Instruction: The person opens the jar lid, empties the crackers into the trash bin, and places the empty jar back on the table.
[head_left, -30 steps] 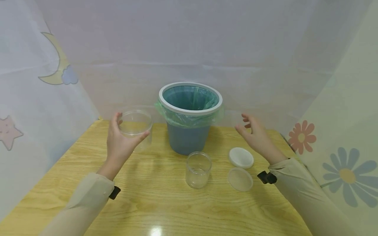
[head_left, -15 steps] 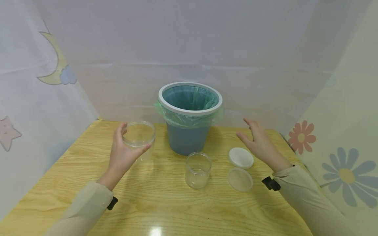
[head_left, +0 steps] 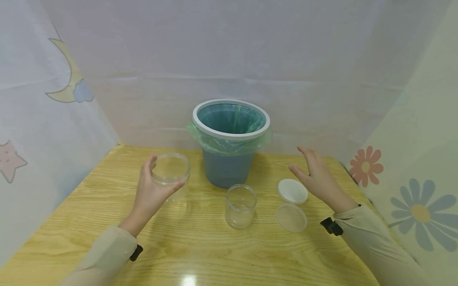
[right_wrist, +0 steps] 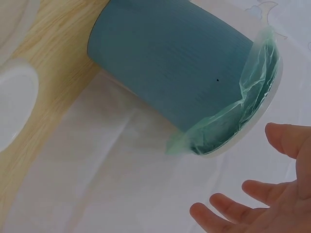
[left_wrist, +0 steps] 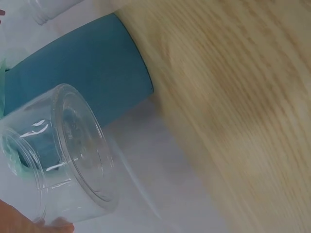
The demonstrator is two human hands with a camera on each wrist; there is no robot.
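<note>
My left hand [head_left: 150, 194] grips a clear plastic jar [head_left: 180, 182] near its rim, thumb on the near side and fingers at the far left. The jar is upright and lidless, left of the blue bin; its base [left_wrist: 87, 145] shows in the left wrist view. My right hand [head_left: 319, 180] hovers with fingers spread above the right of the table, holding nothing. In the right wrist view, that hand's fingers [right_wrist: 233, 208] are extended near the bin's rim. Below it lie a white lid [head_left: 292, 191] and a translucent lid [head_left: 291, 218].
A blue bin [head_left: 226, 169] with a white rim ring and a green liner bag [head_left: 229, 146] stands at the table's back middle. In front of it is a second clear jar [head_left: 240, 212], upright. White cloth walls [head_left: 164, 103] border the wooden table [head_left: 200, 254] behind and at both sides.
My left hand has lowered the jar and brought it slightly right and nearer. The right hand has drifted a little down and right, its fingers straightening. Bin, second jar and lids stay put.
</note>
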